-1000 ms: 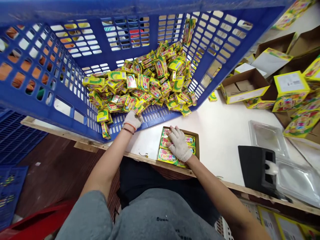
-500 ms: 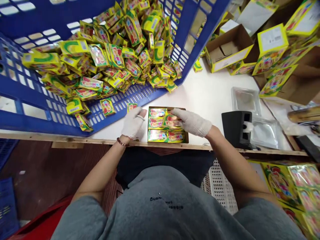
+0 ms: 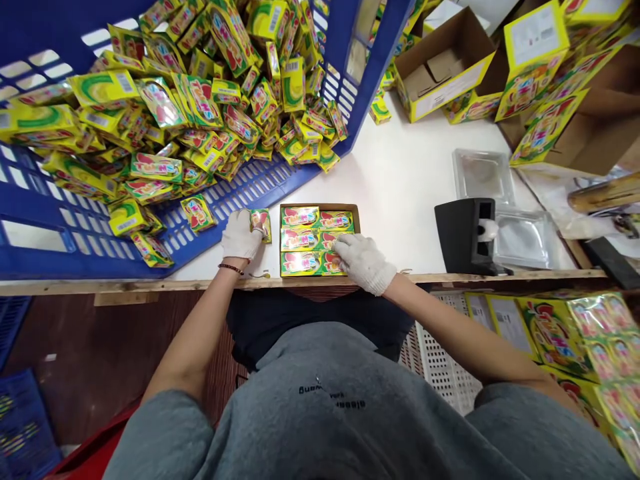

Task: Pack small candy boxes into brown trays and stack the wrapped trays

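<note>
1. Lower left of the frame: a blue crate sits on a dark wood floor. A red plastic item lies at the bottom edge.
2. Upper left of the frame: a large blue lattice crate lies tilted on the desk. It holds a loose heap of yellow packets, and its lower wall runs close to the tray.
3. Centre left: the left hand, in a white knit glove, is clenched around one packet. That packet is over the crate's lower wall, just beside the tray's left side. A beaded bracelet circles the wrist.
4. Centre: a shallow cardboard tray sits on the desk near its wooden front edge. It carries packed boxes of the same yellow print, arranged in three rows, two across.
5. Centre right: the right hand, also gloved, is open, with its fingers resting on the boxes at the tray's right side. No grip is visible.
6. Right of the tray: a black stand holds a white cloth item in its slot, beside two clear plastic trays.
7. Upper right of the frame: open cardboard cartons stand on the desk. Lower right of the frame: printed flat sheets lie below the desk.
</note>
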Demonstrator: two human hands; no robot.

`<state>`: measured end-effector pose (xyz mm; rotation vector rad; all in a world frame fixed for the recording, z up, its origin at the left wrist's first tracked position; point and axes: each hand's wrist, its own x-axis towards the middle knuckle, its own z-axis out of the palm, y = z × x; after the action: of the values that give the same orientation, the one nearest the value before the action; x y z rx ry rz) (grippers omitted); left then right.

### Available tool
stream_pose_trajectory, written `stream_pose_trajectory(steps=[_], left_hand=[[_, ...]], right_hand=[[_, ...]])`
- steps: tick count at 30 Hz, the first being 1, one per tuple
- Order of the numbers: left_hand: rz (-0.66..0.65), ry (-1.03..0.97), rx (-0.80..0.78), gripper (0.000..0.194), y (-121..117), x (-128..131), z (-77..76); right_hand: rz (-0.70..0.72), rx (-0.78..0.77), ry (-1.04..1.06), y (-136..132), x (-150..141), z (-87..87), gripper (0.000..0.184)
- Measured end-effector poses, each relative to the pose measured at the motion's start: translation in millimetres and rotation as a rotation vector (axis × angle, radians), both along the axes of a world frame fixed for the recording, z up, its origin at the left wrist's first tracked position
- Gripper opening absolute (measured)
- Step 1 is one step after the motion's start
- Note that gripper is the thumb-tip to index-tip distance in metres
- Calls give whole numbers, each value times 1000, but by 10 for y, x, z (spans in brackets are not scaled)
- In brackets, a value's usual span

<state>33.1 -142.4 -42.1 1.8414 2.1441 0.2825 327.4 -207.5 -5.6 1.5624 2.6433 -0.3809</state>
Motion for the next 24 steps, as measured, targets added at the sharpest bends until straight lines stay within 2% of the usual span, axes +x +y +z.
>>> stream_pose_trajectory(steps=[2, 4, 5, 7, 9, 12, 14, 16, 19, 22, 24], left_hand=[[12, -18, -27, 43, -41, 8, -16], [26, -19, -37, 69, -90, 37, -32], [25, -8, -36, 79, -113, 59, -42], [19, 23, -25, 88, -145, 111, -65], [34, 28, -6, 86, -146, 149, -92], [91, -122, 48, 67, -104, 137, -125], [123, -319, 103, 51, -85, 87, -122], [101, -521, 185, 48, -103, 41, -79], [-89, -661, 310, 65, -193, 55, 67], [-411, -553, 358, 69, -279, 202, 244], [-595, -486, 369, 63, -305, 347, 318]], right_hand=[[30, 65, 92, 14, 134, 21, 26], [24, 77, 109, 39, 245, 59, 22], [26, 49, 85, 52, 274, 74, 18], [81, -54, 0, 77, 263, 77, 13], [147, -157, -99, 99, 178, 45, 13], [158, -250, -188, 155, 35, -5, 11], [169, -288, -141, 219, -11, 5, 9], [142, -301, 2, 300, -29, 52, 9], [-64, -204, 408, 444, -59, 146, 35], [-215, -133, 812, 597, -88, 224, 64], [-240, -205, 948, 672, -81, 268, 75]])
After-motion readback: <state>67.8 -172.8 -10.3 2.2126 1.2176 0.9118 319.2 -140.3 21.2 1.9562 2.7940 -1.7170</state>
